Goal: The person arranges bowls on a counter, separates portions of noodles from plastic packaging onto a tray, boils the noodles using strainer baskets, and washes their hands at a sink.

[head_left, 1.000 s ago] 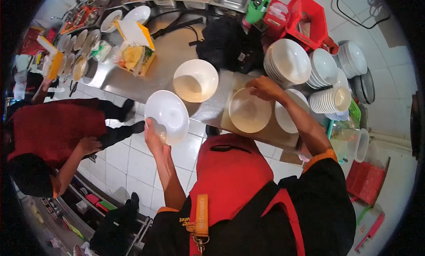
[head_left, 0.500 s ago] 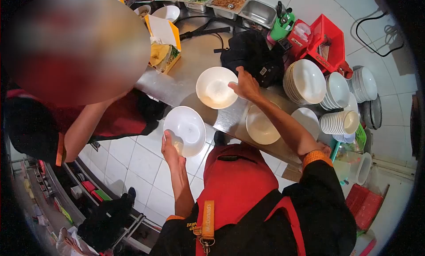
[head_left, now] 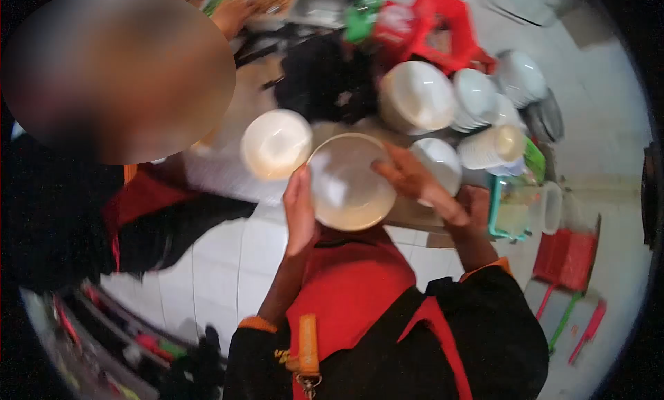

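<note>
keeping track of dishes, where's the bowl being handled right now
In the head view, the bowl is near the middle, between the left hand and right hand, with another white bowl just to its left.

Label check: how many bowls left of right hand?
2: held bowl between left hand and right hand; second bowl further left on the counter. Others may be hidden.
</note>
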`<move>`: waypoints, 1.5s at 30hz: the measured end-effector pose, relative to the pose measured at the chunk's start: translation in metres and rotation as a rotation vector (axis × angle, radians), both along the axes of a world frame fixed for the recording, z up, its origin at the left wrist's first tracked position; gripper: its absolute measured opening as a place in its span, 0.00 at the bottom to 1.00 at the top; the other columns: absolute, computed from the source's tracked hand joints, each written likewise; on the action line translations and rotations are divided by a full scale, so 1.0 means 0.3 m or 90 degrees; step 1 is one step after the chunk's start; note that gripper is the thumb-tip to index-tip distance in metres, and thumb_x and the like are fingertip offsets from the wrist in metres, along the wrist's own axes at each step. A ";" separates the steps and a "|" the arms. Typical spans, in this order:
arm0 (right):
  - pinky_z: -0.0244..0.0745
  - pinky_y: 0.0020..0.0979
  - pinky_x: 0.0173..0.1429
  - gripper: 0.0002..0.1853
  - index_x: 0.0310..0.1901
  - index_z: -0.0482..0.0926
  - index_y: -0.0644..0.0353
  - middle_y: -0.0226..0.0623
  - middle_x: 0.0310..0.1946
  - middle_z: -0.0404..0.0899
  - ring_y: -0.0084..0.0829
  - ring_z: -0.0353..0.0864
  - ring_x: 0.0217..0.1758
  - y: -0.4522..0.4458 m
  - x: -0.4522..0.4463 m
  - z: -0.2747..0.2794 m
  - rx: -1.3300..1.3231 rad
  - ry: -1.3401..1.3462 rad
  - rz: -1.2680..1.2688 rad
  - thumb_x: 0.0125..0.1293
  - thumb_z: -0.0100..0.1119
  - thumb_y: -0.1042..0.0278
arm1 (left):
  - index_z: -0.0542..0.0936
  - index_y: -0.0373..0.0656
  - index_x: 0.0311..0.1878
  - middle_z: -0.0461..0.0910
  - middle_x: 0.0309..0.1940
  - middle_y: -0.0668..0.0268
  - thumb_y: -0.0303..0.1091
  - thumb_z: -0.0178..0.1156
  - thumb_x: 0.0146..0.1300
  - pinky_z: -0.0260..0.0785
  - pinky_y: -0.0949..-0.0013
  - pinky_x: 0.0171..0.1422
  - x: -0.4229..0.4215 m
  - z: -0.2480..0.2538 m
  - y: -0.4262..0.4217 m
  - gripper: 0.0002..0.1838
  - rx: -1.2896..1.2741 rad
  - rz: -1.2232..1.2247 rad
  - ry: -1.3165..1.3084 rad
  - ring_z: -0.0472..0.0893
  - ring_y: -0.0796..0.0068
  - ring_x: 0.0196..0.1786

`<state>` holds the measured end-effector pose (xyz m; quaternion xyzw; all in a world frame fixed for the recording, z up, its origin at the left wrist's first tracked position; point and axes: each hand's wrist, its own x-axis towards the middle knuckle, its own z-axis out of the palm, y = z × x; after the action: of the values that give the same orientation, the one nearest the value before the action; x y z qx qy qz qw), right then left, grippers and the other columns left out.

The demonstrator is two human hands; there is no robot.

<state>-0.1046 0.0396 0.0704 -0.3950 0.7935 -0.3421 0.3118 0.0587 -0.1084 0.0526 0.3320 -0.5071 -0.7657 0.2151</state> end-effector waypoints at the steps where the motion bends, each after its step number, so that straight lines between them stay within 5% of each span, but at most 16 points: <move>1: 0.73 0.37 0.44 0.27 0.60 0.61 0.66 0.49 0.38 0.78 0.39 0.79 0.41 0.066 0.004 -0.053 0.012 -0.019 -0.043 0.63 0.52 0.59 | 0.71 0.38 0.57 0.71 0.54 0.63 0.45 0.39 0.71 0.57 0.67 0.65 -0.023 0.007 0.023 0.23 0.060 0.002 0.017 0.68 0.73 0.58; 3: 0.71 0.40 0.49 0.29 0.63 0.57 0.65 0.53 0.43 0.76 0.41 0.78 0.45 0.176 0.001 0.031 0.031 -0.090 -0.162 0.66 0.50 0.57 | 0.67 0.39 0.59 0.70 0.57 0.58 0.47 0.34 0.72 0.56 0.62 0.67 -0.057 -0.086 0.036 0.24 0.175 -0.035 0.043 0.68 0.66 0.60; 5: 0.70 0.39 0.52 0.30 0.64 0.55 0.65 0.53 0.46 0.74 0.40 0.75 0.49 0.278 0.002 0.116 0.022 -0.137 -0.254 0.66 0.50 0.59 | 0.70 0.39 0.54 0.74 0.46 0.62 0.46 0.37 0.72 0.65 0.68 0.55 -0.059 -0.066 0.050 0.22 0.082 -0.147 0.135 0.74 0.74 0.49; 7: 0.74 0.36 0.44 0.30 0.65 0.54 0.62 0.51 0.49 0.71 0.35 0.75 0.47 0.334 -0.004 0.178 -0.168 0.160 -0.300 0.66 0.50 0.59 | 0.72 0.36 0.50 0.74 0.37 0.67 0.41 0.47 0.70 0.66 0.75 0.43 -0.074 -0.071 0.068 0.17 0.078 -0.083 0.064 0.73 0.81 0.37; 8: 0.75 0.33 0.40 0.29 0.64 0.55 0.60 0.49 0.48 0.72 0.30 0.76 0.44 0.383 0.005 0.304 -0.113 -0.099 -0.441 0.66 0.51 0.59 | 0.72 0.36 0.49 0.74 0.36 0.68 0.40 0.47 0.69 0.65 0.76 0.41 -0.073 -0.084 0.070 0.16 -0.015 -0.086 0.069 0.72 0.82 0.36; 12: 0.73 0.29 0.44 0.26 0.62 0.59 0.60 0.43 0.46 0.74 0.28 0.75 0.45 0.605 -0.137 0.393 -0.202 0.150 -0.727 0.64 0.52 0.63 | 0.74 0.38 0.47 0.74 0.34 0.69 0.39 0.48 0.69 0.63 0.79 0.37 -0.074 -0.125 0.059 0.14 -0.069 -0.067 0.040 0.70 0.84 0.32; 17: 0.71 0.28 0.23 0.21 0.55 0.64 0.64 0.41 0.40 0.76 0.28 0.77 0.34 0.919 -0.451 0.382 -0.248 0.253 -0.807 0.62 0.51 0.67 | 0.75 0.41 0.39 0.66 0.21 0.76 0.37 0.48 0.68 0.46 0.82 0.21 -0.063 -0.161 0.043 0.11 -0.138 0.033 0.003 0.57 0.92 0.19; 22: 0.54 0.21 0.11 0.14 0.46 0.70 0.63 0.33 0.22 0.73 0.19 0.66 0.13 1.022 -0.626 0.301 -0.252 0.019 -0.861 0.58 0.49 0.70 | 0.74 0.44 0.34 0.57 0.14 0.82 0.40 0.48 0.68 0.41 0.81 0.16 -0.019 -0.104 0.077 0.11 -0.175 0.101 -0.044 0.52 0.93 0.15; 27: 0.52 0.18 0.10 0.13 0.47 0.68 0.59 0.32 0.24 0.73 0.17 0.65 0.12 1.027 -0.701 0.251 -0.298 -0.052 -0.873 0.61 0.51 0.66 | 0.72 0.43 0.29 0.53 0.14 0.81 0.39 0.48 0.68 0.40 0.82 0.18 0.033 -0.167 0.090 0.12 -0.127 0.200 -0.146 0.51 0.92 0.16; 31: 0.52 0.17 0.10 0.15 0.50 0.68 0.58 0.32 0.26 0.74 0.17 0.66 0.14 1.040 -0.711 0.253 -0.330 -0.062 -0.856 0.62 0.51 0.67 | 0.72 0.39 0.31 0.61 0.19 0.76 0.33 0.49 0.67 0.49 0.81 0.26 -0.012 -0.072 0.170 0.10 -0.309 0.134 -0.122 0.58 0.90 0.22; 34: 0.64 0.21 0.18 0.17 0.52 0.68 0.63 0.36 0.32 0.76 0.20 0.73 0.22 1.014 -0.670 0.334 -0.261 -0.033 -0.772 0.61 0.51 0.68 | 0.74 0.35 0.32 0.73 0.30 0.66 0.34 0.51 0.66 0.61 0.78 0.35 -0.135 -0.019 0.233 0.12 -0.439 0.032 0.004 0.69 0.82 0.30; 36: 0.73 0.26 0.40 0.19 0.55 0.67 0.63 0.37 0.41 0.76 0.24 0.76 0.39 0.950 -0.638 0.363 -0.320 0.042 -0.606 0.63 0.50 0.70 | 0.76 0.35 0.39 0.76 0.33 0.65 0.39 0.50 0.67 0.64 0.79 0.26 -0.244 0.045 0.288 0.15 -0.372 -0.136 -0.006 0.71 0.82 0.26; 38: 0.66 0.31 0.57 0.20 0.57 0.65 0.64 0.38 0.48 0.73 0.27 0.70 0.52 0.847 -0.559 0.461 -0.205 0.020 -0.506 0.64 0.50 0.70 | 0.72 0.36 0.53 0.76 0.43 0.60 0.51 0.48 0.67 0.71 0.74 0.30 -0.405 0.225 0.413 0.26 -0.215 -0.325 0.087 0.77 0.75 0.33; 39: 0.65 0.31 0.57 0.20 0.57 0.66 0.65 0.39 0.49 0.73 0.28 0.70 0.53 0.805 -0.552 0.456 -0.215 -0.002 -0.439 0.64 0.51 0.69 | 0.65 0.39 0.62 0.74 0.43 0.60 0.51 0.48 0.66 0.73 0.71 0.38 -0.477 0.271 0.474 0.29 -0.144 -0.394 0.198 0.77 0.73 0.39; 44: 0.63 0.32 0.60 0.23 0.60 0.62 0.63 0.42 0.51 0.71 0.29 0.68 0.54 0.777 -0.643 0.386 -0.302 -0.035 -0.369 0.64 0.53 0.67 | 0.64 0.37 0.62 0.74 0.44 0.59 0.53 0.47 0.67 0.70 0.70 0.42 -0.580 0.296 0.533 0.30 -0.185 -0.388 0.276 0.76 0.74 0.40; 45: 0.63 0.33 0.60 0.24 0.60 0.61 0.61 0.43 0.52 0.71 0.30 0.69 0.55 0.793 -0.693 0.395 -0.243 0.163 -0.427 0.64 0.53 0.67 | 0.66 0.36 0.60 0.74 0.42 0.60 0.51 0.47 0.68 0.69 0.71 0.43 -0.569 0.287 0.508 0.28 -0.220 -0.375 0.250 0.75 0.75 0.39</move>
<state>-0.3126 0.2774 0.1889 -0.2042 0.8331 -0.5141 0.0026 -0.1120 0.0441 0.1387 -0.0216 -0.6512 -0.7471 0.1314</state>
